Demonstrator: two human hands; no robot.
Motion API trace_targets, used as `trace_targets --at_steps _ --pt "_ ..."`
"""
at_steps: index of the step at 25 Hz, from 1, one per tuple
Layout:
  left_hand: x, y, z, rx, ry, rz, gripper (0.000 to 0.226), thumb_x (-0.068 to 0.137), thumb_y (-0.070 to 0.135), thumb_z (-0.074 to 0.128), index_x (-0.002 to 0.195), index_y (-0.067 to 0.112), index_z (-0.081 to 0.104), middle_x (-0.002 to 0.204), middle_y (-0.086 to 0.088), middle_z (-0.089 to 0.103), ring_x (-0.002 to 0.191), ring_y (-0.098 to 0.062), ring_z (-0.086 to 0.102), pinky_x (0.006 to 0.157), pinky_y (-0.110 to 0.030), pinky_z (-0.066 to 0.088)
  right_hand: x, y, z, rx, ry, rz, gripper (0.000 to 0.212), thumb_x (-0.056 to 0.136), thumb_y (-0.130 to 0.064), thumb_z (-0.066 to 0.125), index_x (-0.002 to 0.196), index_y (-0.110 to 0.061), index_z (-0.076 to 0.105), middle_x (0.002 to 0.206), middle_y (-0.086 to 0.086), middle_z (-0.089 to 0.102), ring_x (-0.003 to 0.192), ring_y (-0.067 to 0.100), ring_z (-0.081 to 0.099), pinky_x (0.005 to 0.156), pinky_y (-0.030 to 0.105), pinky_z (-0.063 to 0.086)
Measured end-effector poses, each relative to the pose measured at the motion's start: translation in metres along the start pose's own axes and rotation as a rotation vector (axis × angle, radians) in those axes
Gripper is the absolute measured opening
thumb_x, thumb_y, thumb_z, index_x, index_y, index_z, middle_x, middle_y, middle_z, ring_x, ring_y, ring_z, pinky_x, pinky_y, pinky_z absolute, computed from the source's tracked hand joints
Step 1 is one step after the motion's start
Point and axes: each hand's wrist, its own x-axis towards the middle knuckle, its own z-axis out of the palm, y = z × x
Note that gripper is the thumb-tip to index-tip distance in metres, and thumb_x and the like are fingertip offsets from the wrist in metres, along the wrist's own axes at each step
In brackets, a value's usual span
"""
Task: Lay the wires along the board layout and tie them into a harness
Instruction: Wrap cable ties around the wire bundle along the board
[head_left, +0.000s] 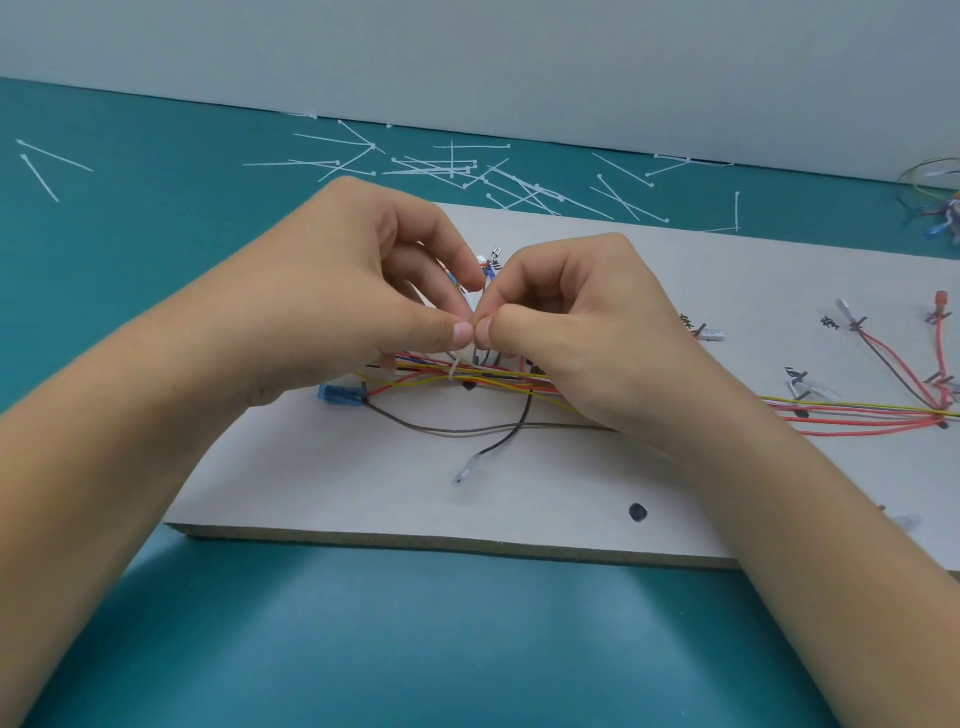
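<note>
Hands with fingers curled: left hand (363, 291) and right hand (587, 332) both pinch tie (453, 372) looped round wires (493, 375).

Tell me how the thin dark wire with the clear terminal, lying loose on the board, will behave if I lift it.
Probably floppy: the dark wire lies in a slack curve on the board, so it should droop. Being thin, it is likely very light. Its far end joins the wire bundle, so lifting may tug there.
</note>
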Motion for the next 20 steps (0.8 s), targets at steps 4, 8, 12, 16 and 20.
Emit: trace_targets --at_steps 4,8,12,16,20 --pt "0.0009 -0.0012 0.0019 0.020 -0.011 0.016 0.026 0.077 0.005 0.086 0.093 0.023 0.076 0.080 0.001 0.080 0.061 -0.013 0.056 0.064 -0.030 0.048 0.0007 -0.0002 0.0009 0.002 0.016 -0.001 0.013 0.085 -0.005 0.067 0.075 -0.010 0.073 0.065 0.010 0.068 0.057 0.010 0.054 0.055 0.027 0.044" --pt "0.0027 -0.0032 0.0021 0.041 -0.045 0.019 0.025 0.078 0.005 0.084 0.093 0.023 0.076 0.081 0.000 0.080 0.061 -0.014 0.054 0.063 -0.029 0.045 0.0011 -0.0012 0.0036 -0.032 0.040 -0.011 0.015 0.086 -0.005 0.066 0.074 -0.012 0.071 0.056 -0.012 0.058 0.051 0.003 0.047 0.050 0.015 0.037" --pt "0.0032 -0.0041 0.0045 0.096 -0.070 0.026 0.026 0.079 0.006 0.081 0.094 0.024 0.072 0.082 0.004 0.079 0.059 -0.013 0.047 0.059 -0.026 0.041 0.0014 -0.0034 0.0054 -0.057 0.106 -0.060 0.015 0.084 -0.004 0.064 0.073 -0.012 0.069 0.058 -0.012 0.058 0.051 0.002 0.047 0.050 0.013 0.037" --pt "0.0023 -0.0022 0.0082 0.163 -0.082 0.028 0.025 0.079 0.009 0.079 0.094 0.026 0.066 0.082 0.006 0.079 0.053 -0.009 0.049 0.050 -0.025 0.042 0.0018 -0.0057 0.0071 -0.097 0.173 -0.112 0.015 0.084 -0.006 0.061 0.074 -0.016 0.066 0.061 -0.012 0.059 0.051 0.002 0.050 0.050 0.017 0.041" --pt "0.0022 0.0005 0.0086 0.230 -0.105 0.052 0.025 0.082 0.009 0.074 0.096 0.027 0.064 0.082 0.009 0.077 0.053 -0.011 0.054 0.047 -0.028 0.046 0.0048 -0.0085 0.0053 -0.269 0.233 -0.287 0.006 0.083 -0.007 0.062 0.078 -0.010 0.063 0.069 -0.008 0.061 0.059 0.007 0.051 0.053 0.015 0.038"
